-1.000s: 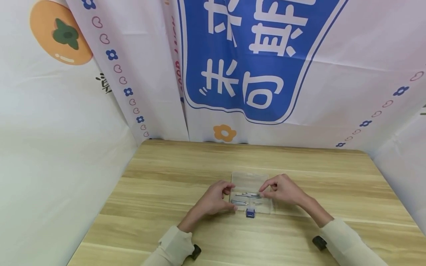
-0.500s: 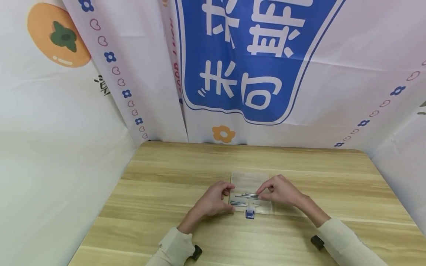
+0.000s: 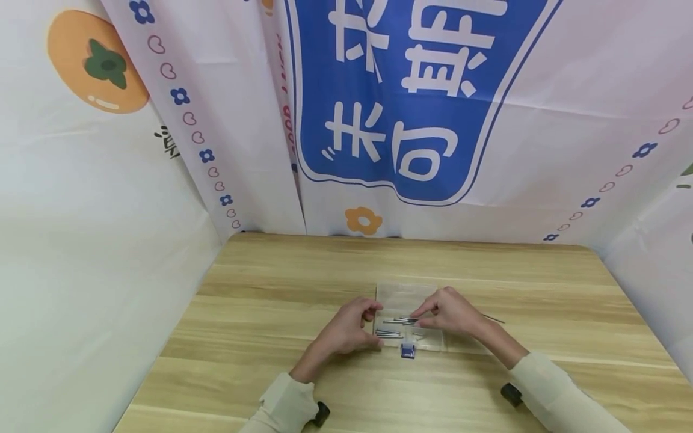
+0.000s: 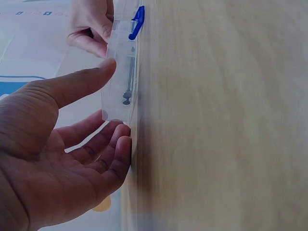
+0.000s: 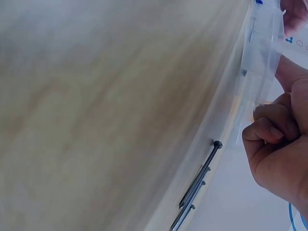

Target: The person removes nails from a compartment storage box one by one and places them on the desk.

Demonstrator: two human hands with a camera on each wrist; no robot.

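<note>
An open clear plastic box (image 3: 433,341) with compartments lies on the table, its lid (image 3: 397,294) folded back and a blue latch (image 3: 408,351) at the front. My left hand (image 3: 346,328) grips its left end, thumb at the front and fingers behind. Long nails (image 3: 388,333) fill the front left compartment; others (image 3: 399,320) lie in the rear one. Over that rear compartment my right hand (image 3: 453,313) pinches the right ends of nails between thumb and index finger. In the right wrist view its other fingers (image 5: 272,120) are curled, and the box wall blurs the fingertips.
Several loose nails (image 5: 195,185) lie on the wooden table (image 3: 292,264) right of the box, mostly behind my right forearm in the head view. A printed cloth (image 3: 433,222) hangs behind the table, with white cloth on both sides.
My right hand has slid a little left over the rear compartment, uncovering a nail on the table behind the forearm. The left hand keeps its place at the box.
</note>
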